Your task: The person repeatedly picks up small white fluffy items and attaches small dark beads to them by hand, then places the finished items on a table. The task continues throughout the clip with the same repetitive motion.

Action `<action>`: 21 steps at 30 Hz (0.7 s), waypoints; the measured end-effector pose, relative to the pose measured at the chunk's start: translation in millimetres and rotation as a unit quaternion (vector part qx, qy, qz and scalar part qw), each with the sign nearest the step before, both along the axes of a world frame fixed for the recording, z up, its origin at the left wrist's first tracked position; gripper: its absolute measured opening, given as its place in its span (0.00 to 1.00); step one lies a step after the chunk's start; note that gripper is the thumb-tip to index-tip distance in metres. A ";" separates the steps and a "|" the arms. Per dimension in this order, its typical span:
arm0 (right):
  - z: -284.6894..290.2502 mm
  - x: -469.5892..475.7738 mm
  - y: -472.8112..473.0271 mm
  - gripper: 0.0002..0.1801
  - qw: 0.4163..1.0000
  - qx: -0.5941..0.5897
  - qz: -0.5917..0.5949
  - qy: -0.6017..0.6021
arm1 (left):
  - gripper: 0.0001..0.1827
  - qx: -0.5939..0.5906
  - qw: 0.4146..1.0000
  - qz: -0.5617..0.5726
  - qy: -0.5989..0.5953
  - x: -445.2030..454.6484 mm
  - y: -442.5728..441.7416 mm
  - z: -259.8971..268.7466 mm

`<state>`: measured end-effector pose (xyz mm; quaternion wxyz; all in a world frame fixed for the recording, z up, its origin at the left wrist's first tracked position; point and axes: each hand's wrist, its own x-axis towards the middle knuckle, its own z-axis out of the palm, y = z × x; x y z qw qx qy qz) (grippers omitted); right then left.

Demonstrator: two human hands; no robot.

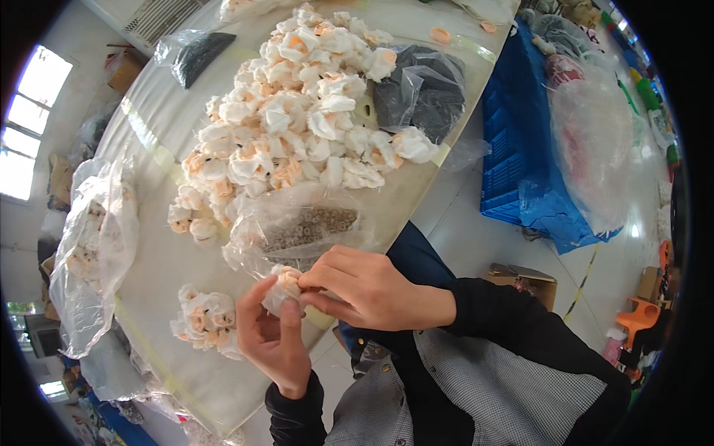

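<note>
Between the fingers of my left hand [276, 334] is a small white and peach fabric flower [285, 285]. My right hand [362, 287] pinches the same flower from its other side, fingertips together at its edge. Just beyond the hands lies a clear plastic bag [307, 226] of small ring-like or bead-like pieces. A large heap of similar white and peach flowers [284, 117] spreads over the table [162, 267] behind that bag. A smaller cluster of flowers [207, 320] sits left of my left hand.
Plastic bags with dark contents lie near the heap, one [421, 92] on its right and one [203, 56] at upper left. A clear bag of flowers [97, 245] hangs at the table's left edge. Right of the table stand a blue plastic crate [502, 161] and a cardboard box [524, 281].
</note>
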<state>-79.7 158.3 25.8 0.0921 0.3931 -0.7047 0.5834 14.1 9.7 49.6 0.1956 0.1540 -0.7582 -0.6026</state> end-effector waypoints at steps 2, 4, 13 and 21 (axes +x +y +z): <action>-5.1 1.8 3.3 0.12 0.999 0.033 -0.017 0.010 | 0.20 0.029 0.999 -0.012 0.018 -1.6 5.4 -10.8; -10.6 2.1 8.6 0.11 0.998 0.062 -0.014 0.015 | 0.19 0.017 0.999 -0.044 0.026 -4.1 7.1 -17.8; -19.3 -4.4 28.6 0.07 0.991 0.122 0.047 -0.007 | 0.10 -0.176 0.960 -0.214 -0.045 -14.7 -9.7 -25.1; -22.3 -6.8 26.5 0.06 0.985 0.153 0.039 -0.063 | 0.07 -0.205 0.960 -0.188 -0.013 -22.3 -4.9 -39.5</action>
